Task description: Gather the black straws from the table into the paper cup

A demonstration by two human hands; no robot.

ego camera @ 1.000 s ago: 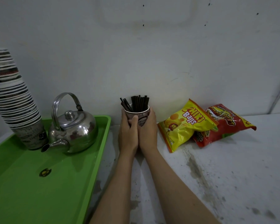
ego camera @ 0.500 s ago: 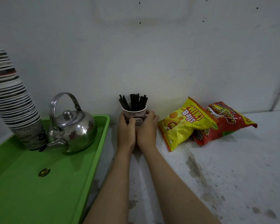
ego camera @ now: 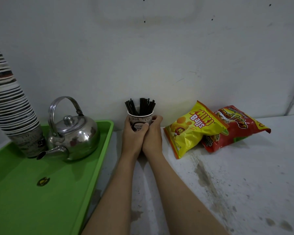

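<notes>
A printed paper cup (ego camera: pixel 140 119) stands upright against the white wall at the back of the table. Several black straws (ego camera: pixel 141 106) stick up out of it, leaning a little to both sides. My left hand (ego camera: pixel 131 135) wraps round the cup's left side and my right hand (ego camera: pixel 152 134) round its right side, the thumbs lying on its front. Both hands cover the lower half of the cup. No loose straws show on the table.
A green tray (ego camera: pixel 32 200) at the left holds a steel kettle (ego camera: pixel 71 133) and a tall stack of paper cups (ego camera: pixel 8 106). A yellow snack bag (ego camera: pixel 192 128) and a red snack bag (ego camera: pixel 236 126) lie to the right. The stained white tabletop (ego camera: pixel 236 184) stretches right.
Both hands have carried the cup a little farther back towards the wall and slid lower on it, so more of the cup shows above the fingers.
</notes>
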